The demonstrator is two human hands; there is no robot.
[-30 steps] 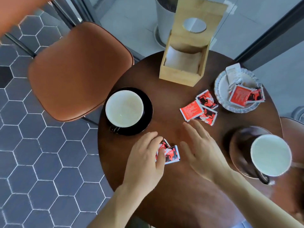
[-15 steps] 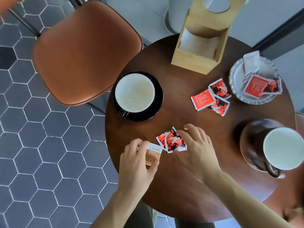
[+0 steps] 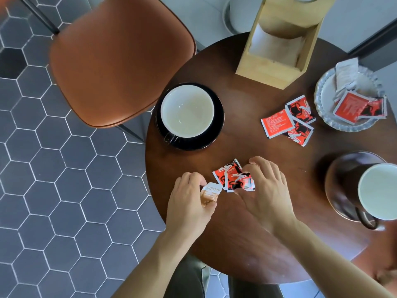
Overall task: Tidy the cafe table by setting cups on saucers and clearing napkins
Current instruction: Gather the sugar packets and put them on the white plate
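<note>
Meanwhile left hand [image 3: 190, 201] pinches a tan sachet [image 3: 211, 193]; right hand [image 3: 263, 190] grips red sachets [image 3: 235, 179].

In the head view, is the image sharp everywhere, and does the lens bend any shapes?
Head view: the left hand with its tan packet and the red packets under the right hand look fairly sharp. The top left corner is smeared orange. The wide lens stretches the edges: the right cup and wooden napkin holder lean outward.
</note>
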